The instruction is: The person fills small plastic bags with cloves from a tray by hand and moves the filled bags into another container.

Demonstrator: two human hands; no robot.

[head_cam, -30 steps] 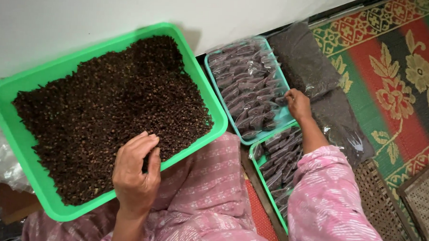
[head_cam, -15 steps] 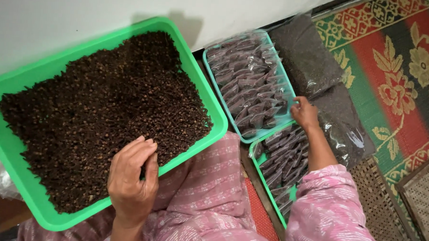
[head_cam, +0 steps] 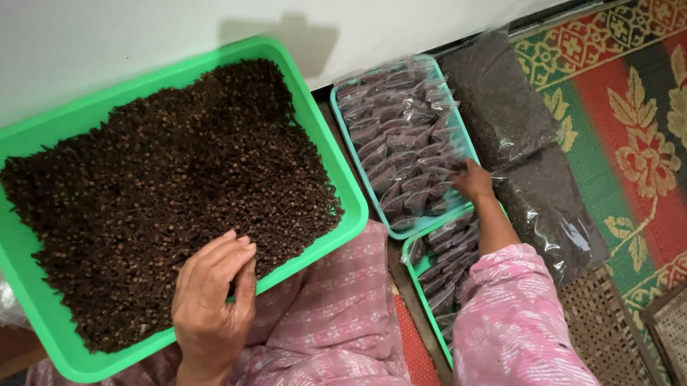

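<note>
Resting on lap: big green plastic tray (head_cam: 326, 150) heaped with dark brown dried cloves (head_cam: 168, 202), tilted across the person's knees in pink patterned cloth; every place below is told from this tray.
Packets: small clear plastic sachets of dark spice (head_cam: 398, 142), laid in overlapping rows in a teal plastic tray (head_cam: 467, 144) just right of the green tray.
Second tray: another green-rimmed tray (head_cam: 411, 252) below the teal one, also holding sachets, partly hidden by the right sleeve.
Bulk bags: two large clear plastic bags of dark spice (head_cam: 499, 99), further right, lying beside the teal tray.
Surface: woven mat (head_cam: 651, 112) in red, green and yellow flower pattern at far right; brown wicker piece (head_cam: 613, 324) at lower right.
Room: plain white wall (head_cam: 136, 26) above the green tray.
Left hand (head_cam: 212, 299): at the green tray's near edge, fingers loosely bent together, tips touching the cloves; it grips nothing that I can see.
Right hand (head_cam: 473, 180): reaching into the teal tray, fingers curled on the sachets; whether it pinches one I cannot tell.
</note>
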